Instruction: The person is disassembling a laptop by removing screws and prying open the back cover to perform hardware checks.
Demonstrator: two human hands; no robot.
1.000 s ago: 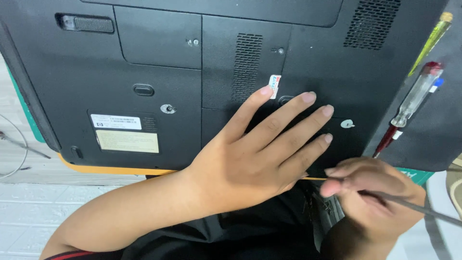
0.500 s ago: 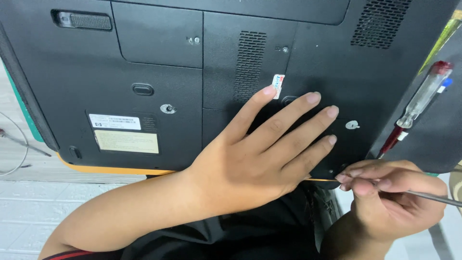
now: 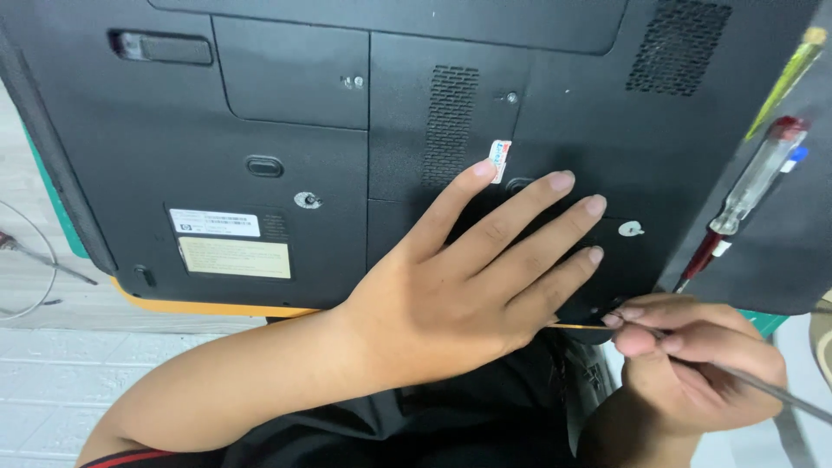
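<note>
Since a moment ago, my right hand [image 3: 693, 364] has slid its thin metal tool [image 3: 771, 390] toward the laptop's [image 3: 286, 113] near edge at lower right, fingers pinched shut on the shaft. Across the frame's middle, my left hand [image 3: 468, 277] lies flat, fingers spread, gripping nothing, pressing the upturned black base. It looks rigid but scratchable; I'd hold it by its edges.

One laptop [image 3: 286, 130], two screwdrivers [image 3: 745, 195], one metal tool [image 3: 763, 386].
</note>
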